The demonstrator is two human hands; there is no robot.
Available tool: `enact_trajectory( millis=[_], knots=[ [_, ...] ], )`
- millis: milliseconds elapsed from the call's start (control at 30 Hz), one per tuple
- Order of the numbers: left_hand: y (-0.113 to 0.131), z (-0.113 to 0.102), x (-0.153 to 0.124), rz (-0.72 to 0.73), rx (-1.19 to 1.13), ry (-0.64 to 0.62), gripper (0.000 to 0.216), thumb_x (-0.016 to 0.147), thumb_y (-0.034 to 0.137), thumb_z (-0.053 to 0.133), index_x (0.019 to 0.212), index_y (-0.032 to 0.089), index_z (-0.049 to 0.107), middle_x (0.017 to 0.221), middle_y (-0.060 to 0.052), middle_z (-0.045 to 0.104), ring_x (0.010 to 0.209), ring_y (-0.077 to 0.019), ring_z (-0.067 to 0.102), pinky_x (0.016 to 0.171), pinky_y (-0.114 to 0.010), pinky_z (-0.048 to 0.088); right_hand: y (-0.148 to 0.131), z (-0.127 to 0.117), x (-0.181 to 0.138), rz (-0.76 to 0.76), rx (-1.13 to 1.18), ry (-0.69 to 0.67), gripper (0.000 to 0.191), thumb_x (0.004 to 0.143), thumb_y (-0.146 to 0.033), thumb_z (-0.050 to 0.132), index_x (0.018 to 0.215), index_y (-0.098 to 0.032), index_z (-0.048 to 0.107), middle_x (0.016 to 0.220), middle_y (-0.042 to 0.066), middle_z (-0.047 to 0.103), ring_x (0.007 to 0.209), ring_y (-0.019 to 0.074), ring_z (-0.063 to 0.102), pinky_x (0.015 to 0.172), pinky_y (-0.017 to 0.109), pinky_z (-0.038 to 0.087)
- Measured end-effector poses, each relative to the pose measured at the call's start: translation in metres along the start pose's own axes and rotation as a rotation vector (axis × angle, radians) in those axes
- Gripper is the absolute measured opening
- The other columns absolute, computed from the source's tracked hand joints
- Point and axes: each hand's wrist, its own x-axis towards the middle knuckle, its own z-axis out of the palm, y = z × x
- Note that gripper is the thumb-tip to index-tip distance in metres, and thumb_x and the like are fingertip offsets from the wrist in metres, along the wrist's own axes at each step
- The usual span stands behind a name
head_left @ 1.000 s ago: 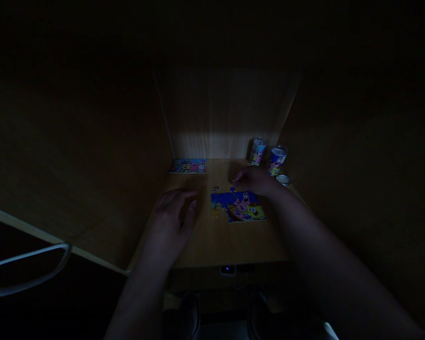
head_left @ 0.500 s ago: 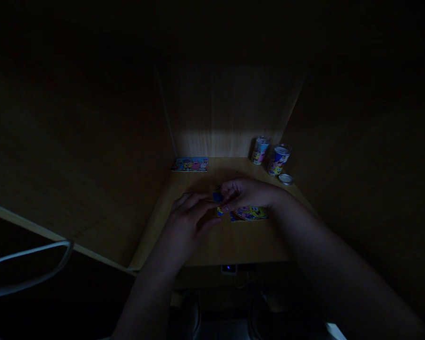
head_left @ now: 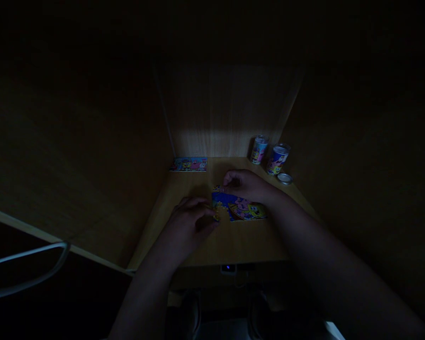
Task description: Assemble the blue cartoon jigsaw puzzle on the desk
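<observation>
A partly joined cartoon jigsaw puzzle lies on the wooden surface, its lower left part showing bare wood. At its left edge my left hand has finger and thumb around a small yellow and dark puzzle piece. Over the puzzle's upper side is my right hand, fingers curled and pinched at a small puzzle piece by the top left corner. The dim light blurs the fingertips, and this hand covers the puzzle's upper right part.
Another cartoon puzzle lies flat at the back left. Two clear-topped cartoon cans stand at the back right, beside a round metal lid. Wooden panels enclose the surface. A white cable hangs lower left.
My right hand has moved up from the puzzle's left part to its top edge, uncovering the blue area. My left hand has drawn slightly down, around the yellow piece.
</observation>
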Motion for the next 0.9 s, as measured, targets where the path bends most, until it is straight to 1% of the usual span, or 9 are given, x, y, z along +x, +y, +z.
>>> enact_trajectory(
  millis=[133,267,533,700,800,900],
  knots=[
    [0.0007,-0.0005,0.0007,-0.027,0.007,-0.031,0.014,0.09,0.021,0.088,0.1,0.029,0.081,0.129,-0.003,0.076,0.122,-0.0288,0.069,0.106,-0.051,0.056,0.0012,0.0008,-0.0012,-0.019,-0.071,0.027,0.024,0.093,-0.043,0.078,0.096,-0.021,0.073,0.094,0.002,0.077,0.086,0.0197,0.07,0.076,0.031,0.052],
    [0.0008,-0.0002,0.001,-0.032,0.002,-0.034,0.015,0.091,0.022,0.088,0.102,0.029,0.081,0.13,-0.002,0.075,0.123,-0.0284,0.068,0.107,-0.051,0.054,0.0004,0.0002,-0.0019,-0.061,-0.173,-0.009,0.019,0.094,-0.039,0.079,0.099,-0.021,0.075,0.097,0.002,0.08,0.087,0.0191,0.073,0.077,0.03,0.054],
    [0.0004,0.0014,0.0,-0.023,0.004,-0.001,0.021,0.09,0.022,0.088,0.108,0.029,0.079,0.128,-0.003,0.077,0.121,-0.0282,0.069,0.107,-0.049,0.054,-0.0022,-0.0021,-0.0025,-0.086,-0.193,-0.055,0.017,0.095,-0.036,0.08,0.1,-0.02,0.077,0.096,0.003,0.082,0.086,0.0184,0.074,0.075,0.028,0.054],
    [0.0035,0.0001,0.0011,0.013,0.003,-0.007,0.018,0.091,0.021,0.087,0.105,0.029,0.079,0.125,-0.001,0.078,0.118,-0.0261,0.07,0.104,-0.047,0.054,-0.0026,-0.0008,-0.0028,-0.119,-0.204,-0.094,0.014,0.094,-0.031,0.082,0.1,-0.02,0.079,0.093,0.002,0.081,0.081,0.0164,0.072,0.073,0.027,0.052],
    [0.0055,-0.0002,0.002,0.019,0.019,0.001,0.014,0.092,0.02,0.086,0.1,0.028,0.079,0.122,-0.001,0.078,0.115,-0.0261,0.07,0.103,-0.048,0.054,-0.0044,-0.0007,-0.0023,-0.144,-0.215,-0.113,0.012,0.092,-0.029,0.085,0.098,-0.02,0.08,0.091,0.001,0.08,0.08,0.0157,0.071,0.073,0.026,0.051],
    [0.007,-0.0002,0.0024,0.019,0.031,0.004,0.012,0.093,0.02,0.084,0.1,0.028,0.08,0.122,-0.003,0.077,0.114,-0.0264,0.07,0.102,-0.048,0.054,-0.0068,-0.002,-0.002,-0.157,-0.232,-0.126,0.012,0.09,-0.027,0.087,0.098,-0.02,0.081,0.093,0.001,0.08,0.082,0.0156,0.071,0.075,0.026,0.05]
  ],
)
